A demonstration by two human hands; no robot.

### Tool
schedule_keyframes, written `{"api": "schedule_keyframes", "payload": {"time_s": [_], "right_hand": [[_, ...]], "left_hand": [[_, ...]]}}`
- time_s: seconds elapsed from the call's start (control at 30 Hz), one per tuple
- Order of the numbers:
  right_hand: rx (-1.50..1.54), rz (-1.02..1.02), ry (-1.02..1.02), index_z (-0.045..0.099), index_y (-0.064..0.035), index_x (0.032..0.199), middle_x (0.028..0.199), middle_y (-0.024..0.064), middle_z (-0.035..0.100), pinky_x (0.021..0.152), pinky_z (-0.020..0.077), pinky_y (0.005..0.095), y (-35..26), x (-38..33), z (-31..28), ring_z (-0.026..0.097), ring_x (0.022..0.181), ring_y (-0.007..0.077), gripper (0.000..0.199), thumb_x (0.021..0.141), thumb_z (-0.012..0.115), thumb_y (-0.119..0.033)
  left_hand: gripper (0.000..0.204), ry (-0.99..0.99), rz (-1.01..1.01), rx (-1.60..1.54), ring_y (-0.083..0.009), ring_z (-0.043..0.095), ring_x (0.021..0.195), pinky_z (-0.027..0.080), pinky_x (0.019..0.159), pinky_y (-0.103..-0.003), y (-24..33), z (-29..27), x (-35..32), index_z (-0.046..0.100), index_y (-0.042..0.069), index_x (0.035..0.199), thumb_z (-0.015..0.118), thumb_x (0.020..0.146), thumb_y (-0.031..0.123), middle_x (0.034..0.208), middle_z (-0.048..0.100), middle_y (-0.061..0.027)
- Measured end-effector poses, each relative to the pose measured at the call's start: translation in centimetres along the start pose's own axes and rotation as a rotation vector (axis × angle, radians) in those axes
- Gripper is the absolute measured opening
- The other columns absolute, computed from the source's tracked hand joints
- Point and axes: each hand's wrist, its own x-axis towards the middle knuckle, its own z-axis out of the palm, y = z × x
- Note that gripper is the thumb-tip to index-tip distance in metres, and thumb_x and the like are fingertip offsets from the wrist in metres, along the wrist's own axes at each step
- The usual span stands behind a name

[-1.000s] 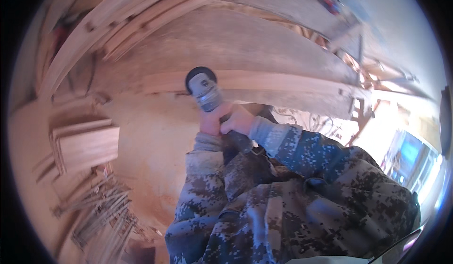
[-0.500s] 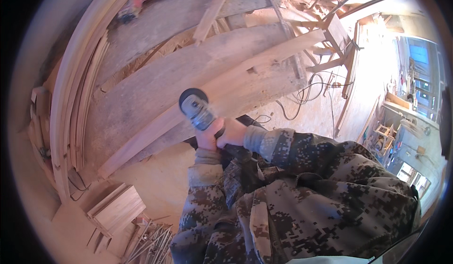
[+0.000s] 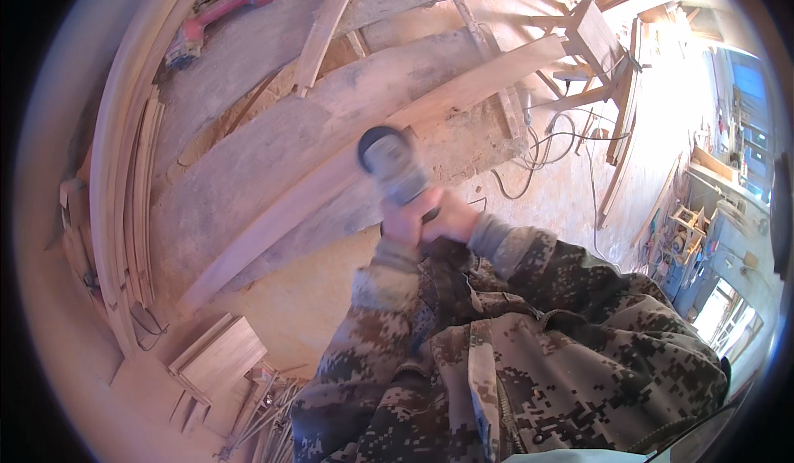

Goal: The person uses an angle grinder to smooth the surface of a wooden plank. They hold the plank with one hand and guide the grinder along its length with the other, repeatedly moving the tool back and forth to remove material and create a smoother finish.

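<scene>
Both hands are wrapped round the body of an angle grinder (image 3: pixel 395 167), slightly blurred, with a round black disc at its far end. My left hand (image 3: pixel 402 221) grips it nearer the head. Just to the right, my right hand (image 3: pixel 453 216) closes on the rear of its body. The disc is over a long, pale wooden board (image 3: pixel 277 225); whether it touches the wood I cannot tell. This board runs from lower left to upper right across a dusty workbench top (image 3: pixel 339 99).
A red and grey power tool (image 3: pixel 219 14) lies at the far left. Long curved wooden strips (image 3: pixel 124 173) stand along the left side. Cut boards (image 3: pixel 219 355) are stacked at lower left. Loose cables (image 3: pixel 550 153) lie right of the bench, near a wooden frame (image 3: pixel 595 49).
Both hands and the grinder have moved right and slightly farther away along the board. The view has shifted a little, bringing more of the red tool into sight.
</scene>
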Motion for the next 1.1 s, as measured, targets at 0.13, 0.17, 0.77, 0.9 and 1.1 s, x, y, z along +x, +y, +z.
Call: {"api": "schedule_keyframes", "payload": {"time_s": [0.13,0.17,0.77,0.9,1.1], "right_hand": [[-0.070,-0.178,-0.043,0.074,0.0010,0.094,0.083,0.0084,0.075,0.073,0.0584,0.0340,0.0,1.7,3.6,0.071,0.080,0.0168,0.034,0.064,0.083,-0.011],[-0.059,-0.157,-0.047,0.074,0.0010,0.095,0.084,0.0080,0.075,0.073,0.0583,0.0336,-0.1,1.6,3.1,0.071,0.080,0.0164,0.034,0.064,0.082,-0.010],[0.052,-0.018,0.058,0.074,0.0017,0.089,0.081,0.0072,0.073,0.070,0.0568,0.0335,0.9,1.1,-3.3,0.069,0.076,0.0162,0.030,0.063,0.082,-0.010],[0.107,0.027,0.075,0.074,0.0016,0.084,0.078,0.0076,0.073,0.070,0.0568,0.0337,0.2,1.2,-6.1,0.070,0.075,0.0178,0.026,0.062,0.082,-0.009],[0.268,-0.106,0.164,0.073,0.0008,0.098,0.087,0.0068,0.073,0.074,0.0572,0.0337,-0.6,-0.2,-13.0,0.069,0.081,0.0175,0.038,0.061,0.081,-0.005]], "left_hand": [[0.023,0.142,0.000,-0.313,-0.0164,0.069,0.077,0.057,0.071,-0.034,-1.0,-3.9,-1.9,0.075,0.003,0.095,0.084,0.080,0.018,0.089,0.074,-0.0050],[0.023,0.127,0.014,-0.349,-0.0165,0.070,0.076,0.057,0.070,-0.034,-0.9,-3.5,-1.6,0.075,0.003,0.094,0.084,0.080,0.018,0.088,0.074,-0.0047],[0.017,0.020,-0.064,-0.076,-0.0156,0.066,0.073,0.056,0.070,-0.035,1.0,3.1,2.4,0.070,0.004,0.092,0.081,0.080,0.007,0.087,0.070,-0.0028],[0.018,-0.022,-0.084,-0.062,-0.0162,0.067,0.073,0.055,0.070,-0.035,1.6,5.5,4.2,0.071,0.003,0.093,0.082,0.080,0.007,0.087,0.070,-0.0036],[0.027,-0.148,-0.076,0.096,-0.0154,0.071,0.078,0.057,0.072,-0.034,2.0,12.9,8.2,0.076,-0.001,0.092,0.087,0.080,0.020,0.088,0.076,-0.0063]]}}
